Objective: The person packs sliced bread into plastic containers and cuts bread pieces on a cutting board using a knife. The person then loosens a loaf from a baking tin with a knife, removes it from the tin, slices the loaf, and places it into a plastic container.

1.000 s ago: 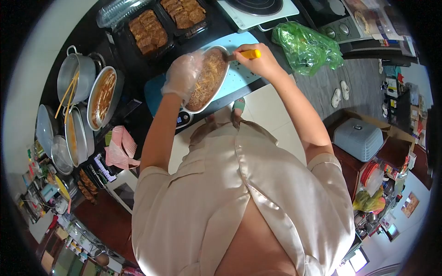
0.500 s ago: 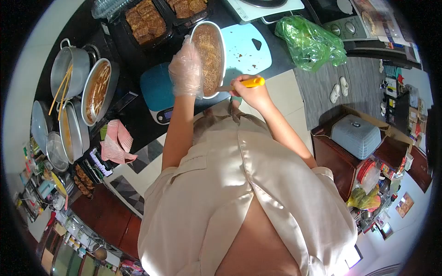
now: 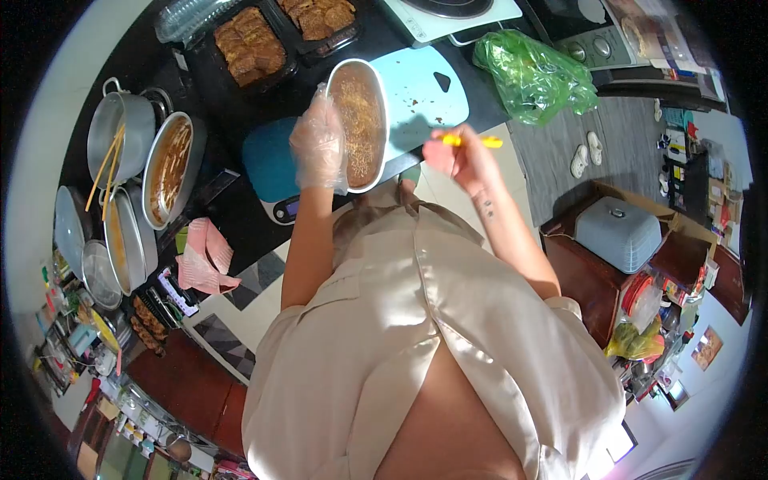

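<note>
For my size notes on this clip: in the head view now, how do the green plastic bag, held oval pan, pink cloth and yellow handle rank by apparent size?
Largest: green plastic bag and oval pan, too alike to rank
Next: pink cloth
Smallest: yellow handle, partly covered by the fingers

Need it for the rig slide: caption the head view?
Gloved left hand grips oval pan of speckled brown food; right hand holds yellow-handled tool.

The wearer's shirt point(image 3: 352, 336) was pale beige with a satin sheen, short-sleeved and open at the neck. A loose, clear plastic glove point(image 3: 319, 148) covered the left hand; the right forearm bore small dark markings point(image 3: 487, 210).
</note>
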`<state>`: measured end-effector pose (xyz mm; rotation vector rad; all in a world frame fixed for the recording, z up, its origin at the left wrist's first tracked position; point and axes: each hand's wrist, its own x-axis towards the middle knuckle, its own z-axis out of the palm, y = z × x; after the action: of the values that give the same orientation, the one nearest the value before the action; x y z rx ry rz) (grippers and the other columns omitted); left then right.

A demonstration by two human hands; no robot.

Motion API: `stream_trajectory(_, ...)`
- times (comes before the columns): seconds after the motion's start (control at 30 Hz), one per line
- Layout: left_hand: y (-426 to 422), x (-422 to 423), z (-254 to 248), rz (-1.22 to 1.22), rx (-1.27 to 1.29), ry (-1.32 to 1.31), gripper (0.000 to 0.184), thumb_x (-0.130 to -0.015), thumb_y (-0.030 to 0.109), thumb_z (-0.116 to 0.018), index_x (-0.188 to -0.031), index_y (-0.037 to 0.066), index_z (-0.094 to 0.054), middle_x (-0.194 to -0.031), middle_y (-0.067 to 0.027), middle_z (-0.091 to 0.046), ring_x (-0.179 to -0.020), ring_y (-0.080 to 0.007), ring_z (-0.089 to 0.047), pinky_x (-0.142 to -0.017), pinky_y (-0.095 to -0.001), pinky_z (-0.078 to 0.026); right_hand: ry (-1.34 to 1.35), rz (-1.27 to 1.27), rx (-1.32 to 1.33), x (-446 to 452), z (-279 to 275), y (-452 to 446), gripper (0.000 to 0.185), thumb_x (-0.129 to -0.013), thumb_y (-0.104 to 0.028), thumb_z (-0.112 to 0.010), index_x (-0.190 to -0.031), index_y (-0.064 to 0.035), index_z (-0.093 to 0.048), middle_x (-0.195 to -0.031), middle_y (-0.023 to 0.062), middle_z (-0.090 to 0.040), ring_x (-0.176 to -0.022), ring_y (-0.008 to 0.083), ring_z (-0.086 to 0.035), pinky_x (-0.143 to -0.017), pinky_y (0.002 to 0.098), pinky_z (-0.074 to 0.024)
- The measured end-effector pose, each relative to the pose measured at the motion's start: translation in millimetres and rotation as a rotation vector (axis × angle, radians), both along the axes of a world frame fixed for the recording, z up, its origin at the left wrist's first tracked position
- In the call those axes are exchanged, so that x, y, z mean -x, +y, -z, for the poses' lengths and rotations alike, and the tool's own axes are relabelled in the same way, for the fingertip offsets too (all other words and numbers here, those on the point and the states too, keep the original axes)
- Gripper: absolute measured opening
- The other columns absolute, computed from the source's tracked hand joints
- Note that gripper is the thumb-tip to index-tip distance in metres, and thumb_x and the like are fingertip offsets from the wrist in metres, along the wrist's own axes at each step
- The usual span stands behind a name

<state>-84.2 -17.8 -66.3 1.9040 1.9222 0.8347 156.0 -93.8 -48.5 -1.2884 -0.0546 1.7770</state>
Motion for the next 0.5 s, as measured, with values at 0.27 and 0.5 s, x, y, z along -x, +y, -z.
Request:
stream_trajectory(0.27, -6.4, 10.2, 0.1, 0.096, 0.053, -0.088, 0.030, -0.093, 0.016, -0.059, -0.121, 0.010, -0.064, -0.093, -0.0221, -0.068, -0.084, -0.0374, -0.067, -0.074, -0.0429, -0.052, -0.803, -0.249, -0.744, 9.6, -32.9, 71.1, 0.022, -0.091, -0.017, -0.068, -0.102, 0.0013, -0.071, -0.096, 0.0093, -0.072, -0.085, 0.0200, -0.071, -0.077, 0.0294, -0.0561)
stream_trajectory(0.5, -7.8, 18.0, 3.2, 0.262, -0.039, -0.124, 0.021, -0.092, 0.013, -0.058, -0.111, 0.008, -0.065, -0.086, -0.0223, -0.065, -0.079, -0.0402, -0.064, -0.070, -0.0468, -0.050, -1.255, -0.589, -1.257, 21.0, -29.2, 87.0, 0.017, -0.086, -0.011, -0.069, -0.101, -0.0043, -0.074, -0.090, 0.0135, -0.072, -0.079, 0.0258, -0.070, -0.070, 0.0310, -0.0552)
